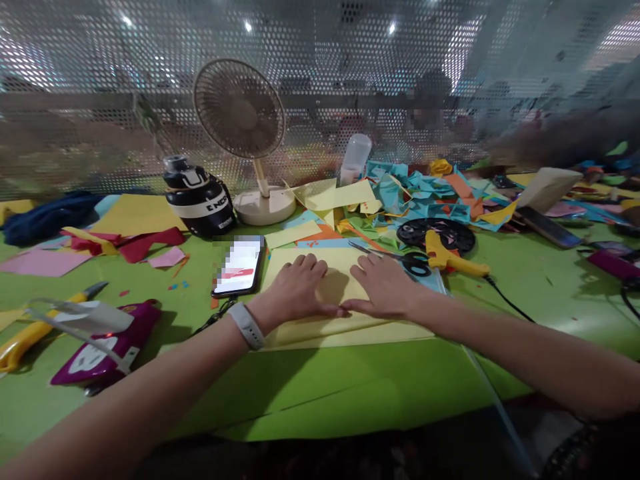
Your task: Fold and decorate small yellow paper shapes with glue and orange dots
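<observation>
A pale yellow sheet of paper [350,335] lies in front of me, with a fold line running across its near part. My left hand [296,288], wearing a light wristband, rests on the paper with its fingers stretched forward. On the right side of the same sheet lies my right hand [384,285], palm down and fingers apart. The two thumbs meet near the fold. Just beyond my right hand are scissors [419,264] with black handles, partly hidden by that hand. A yellow glue gun [450,257] lies to their right.
A lit phone [245,263] is left of the paper. Behind stand a black bottle [200,208] and a fan [240,107]. Crumpled blue paper [420,190] and scraps cover the back. A purple power strip [113,340] and yellow-handled tool [43,330] lie at left.
</observation>
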`<state>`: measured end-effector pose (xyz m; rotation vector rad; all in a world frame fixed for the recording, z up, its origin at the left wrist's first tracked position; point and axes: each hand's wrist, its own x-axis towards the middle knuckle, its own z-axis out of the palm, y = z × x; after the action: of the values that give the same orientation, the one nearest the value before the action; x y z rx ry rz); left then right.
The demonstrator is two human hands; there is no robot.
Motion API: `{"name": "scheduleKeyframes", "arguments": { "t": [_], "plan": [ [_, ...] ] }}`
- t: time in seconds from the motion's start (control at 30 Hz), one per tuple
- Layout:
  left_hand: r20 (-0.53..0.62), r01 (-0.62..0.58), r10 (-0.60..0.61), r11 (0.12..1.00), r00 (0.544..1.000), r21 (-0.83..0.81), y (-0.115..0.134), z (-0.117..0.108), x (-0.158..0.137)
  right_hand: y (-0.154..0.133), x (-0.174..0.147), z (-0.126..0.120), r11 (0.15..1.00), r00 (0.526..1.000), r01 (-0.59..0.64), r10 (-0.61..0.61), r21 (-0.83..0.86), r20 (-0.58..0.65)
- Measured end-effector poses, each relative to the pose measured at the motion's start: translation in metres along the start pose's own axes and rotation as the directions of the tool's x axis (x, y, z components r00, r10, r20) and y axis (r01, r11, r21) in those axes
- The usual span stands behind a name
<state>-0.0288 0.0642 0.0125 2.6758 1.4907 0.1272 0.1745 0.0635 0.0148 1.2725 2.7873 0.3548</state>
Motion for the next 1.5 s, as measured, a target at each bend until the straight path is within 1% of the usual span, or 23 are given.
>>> {"name": "scheduleKeyframes", "arguments": {
  "t": [0.2, 0.3, 0.4, 0.53, 0.67, 0.87, 1.03, 1.17, 1.3, 1.4, 1.5],
  "plan": [
    [-0.043, 0.006, -0.006, 1.0, 0.999, -0.009, 0.005, 0.007, -0.016, -0.008, -0.022, -0.001, 0.999, 0.999, -0.041, 0.04, 0.035, 0.014],
    [-0.071, 0.002, -0.003, 1.0, 0.997, -0.023, 0.007, 0.01, -0.023, -0.01, -0.028, 0.001, 0.998, 0.999, -0.048, 0.048, 0.042, 0.018],
    [-0.08, -0.007, 0.007, 1.0, 0.997, -0.004, 0.005, 0.012, -0.029, -0.009, -0.031, 0.005, 0.997, 0.998, -0.053, 0.052, 0.061, 0.027],
    [-0.076, -0.049, 0.05, 0.999, 0.996, 0.018, -0.001, 0.016, -0.036, 0.0, -0.036, 0.014, 0.99, 0.998, -0.059, 0.056, 0.127, 0.027],
    [-0.087, -0.08, 0.081, 0.997, 0.993, 0.018, -0.01, 0.022, -0.046, 0.012, -0.044, 0.023, 0.988, 0.999, -0.043, 0.045, 0.147, -0.011],
    [-0.113, -0.058, 0.063, 0.997, 0.992, 0.047, -0.025, 0.03, -0.063, 0.023, -0.056, 0.026, 0.99, 0.999, -0.038, 0.038, 0.139, 0.003],
    [-0.087, -0.017, 0.023, 0.997, 0.996, 0.07, -0.035, 0.031, -0.074, 0.033, -0.065, 0.022, 0.99, 0.999, -0.026, 0.021, 0.142, 0.031],
    [-0.066, -0.016, 0.021, 0.997, 0.998, 0.076, -0.039, 0.029, -0.077, 0.038, -0.07, 0.019, 0.99, 0.997, -0.04, 0.03, 0.138, 0.07],
    [-0.04, -0.007, 0.01, 0.997, 0.999, 0.074, -0.049, 0.03, -0.081, 0.038, -0.072, 0.02, 0.989, 0.992, -0.065, 0.049, 0.133, 0.12],
    [0.013, 0.052, -0.053, 0.995, 0.998, 0.085, -0.054, 0.029, -0.086, 0.04, -0.071, 0.018, 0.987, 0.987, -0.083, 0.062, 0.135, 0.148],
    [0.08, 0.09, -0.098, 0.991, 0.992, 0.097, -0.055, 0.026, -0.088, 0.041, -0.066, 0.003, 0.988, 0.988, -0.053, 0.031, 0.142, 0.151]
  ]
}}
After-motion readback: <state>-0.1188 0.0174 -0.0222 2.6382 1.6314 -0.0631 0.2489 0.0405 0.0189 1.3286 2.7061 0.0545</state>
